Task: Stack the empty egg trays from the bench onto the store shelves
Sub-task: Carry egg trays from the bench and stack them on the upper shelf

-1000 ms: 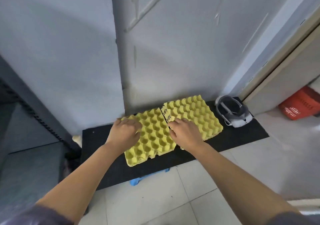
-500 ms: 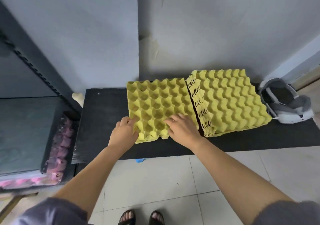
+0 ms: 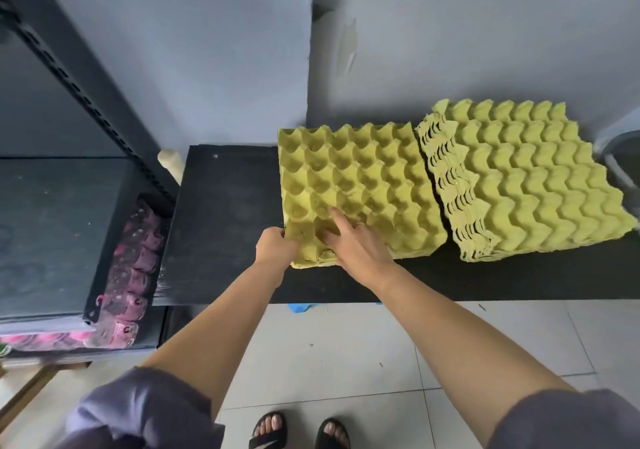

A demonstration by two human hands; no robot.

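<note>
the left tray stack [image 3: 360, 178] lies cups-up on the black bench [image 3: 221, 227]. its right edge is just beside the taller right tray stack [image 3: 530, 185]. both stacks sit against the far wall, which leaves their near edges free for access.

we place our left hand [image 3: 277, 249] on the near left corner of the left tray stack, fingers curled round the edge. this gives a lifting purchase at the corner nearest the shelf unit [image 3: 45, 227]. we cannot tell how many trays this grip takes in.

our right hand [image 3: 356, 247] lies flat on the top tray just right of that corner, fingers straight and gripping nothing. we judge that it steadies the soft pulp while the corner is raised.

the shelf unit stands left of the bench. pink trays [image 3: 135, 265] sit on a lower level there, so we judge that level to be the likely destination. no yellow tray has left the bench yet.
</note>
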